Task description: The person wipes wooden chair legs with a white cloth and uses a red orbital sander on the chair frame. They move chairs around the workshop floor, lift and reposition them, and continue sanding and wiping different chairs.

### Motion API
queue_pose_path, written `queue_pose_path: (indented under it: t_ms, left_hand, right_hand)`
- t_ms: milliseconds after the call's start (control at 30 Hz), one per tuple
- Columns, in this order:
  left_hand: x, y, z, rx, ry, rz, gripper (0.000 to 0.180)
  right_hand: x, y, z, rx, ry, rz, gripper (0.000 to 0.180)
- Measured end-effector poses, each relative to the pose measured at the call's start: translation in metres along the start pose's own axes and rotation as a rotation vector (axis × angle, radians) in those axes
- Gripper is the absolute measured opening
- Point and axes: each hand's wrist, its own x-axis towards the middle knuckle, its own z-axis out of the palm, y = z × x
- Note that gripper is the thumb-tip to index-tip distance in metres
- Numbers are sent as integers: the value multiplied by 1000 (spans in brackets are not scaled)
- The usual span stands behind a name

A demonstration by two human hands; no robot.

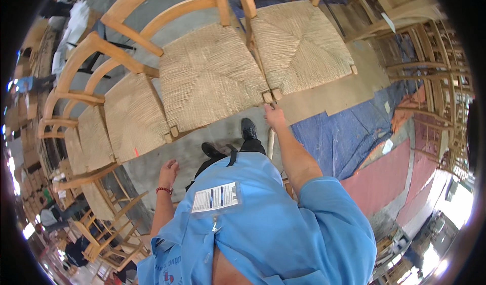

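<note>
Two wooden chairs with woven straw seats stand side by side before me, a middle chair (212, 75) and a right chair (302, 47). At their meeting front corners is my right hand (275, 117), its fingers closed in a pinch. Something small and dark shows at the fingertips, too small to name. My left hand (169, 171) hangs low in front of the middle chair, touching nothing. Its fingers are curled inward, with nothing visible in them.
More straw-seated chairs (134, 115) continue the row to the left. A blue tarp (334, 138) and brown cardboard (331, 95) cover the floor at right. Chair frames (433, 75) are stacked at far right. A wooden chair (109, 234) stands at lower left.
</note>
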Motion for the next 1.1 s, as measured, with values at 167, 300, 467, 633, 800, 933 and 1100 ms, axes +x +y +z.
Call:
queue_pose_path:
  t_ms: [167,300,467,633,800,933,1100]
  left_hand:
    - [-22,-35,-6,-65,125,-67,41]
    - [-47,-68,-3,15,161,-24,44]
    - [-83,-112,4,13,286,-19,47]
    - [-95,-160,3,-73,279,-105,48]
    - [-53,-234,-37,-152,169,-182,47]
    - [4,-283,-86,-353,95,-148,39]
    - [70,-335,-187,-506,109,-187,35]
  right_hand:
    - [12,5,33,663,-286,221,68]
    - [10,16,46,1035,-331,322,65]
    - [-8,10,45,1041,-317,372,70]
    - [-16,1,51,1001,-131,372,68]
    - [-27,1,76,683,65,348,59]
    - [-75,17,102,224,160,233,60]
    - [-144,53,157,-271,112,291,55]
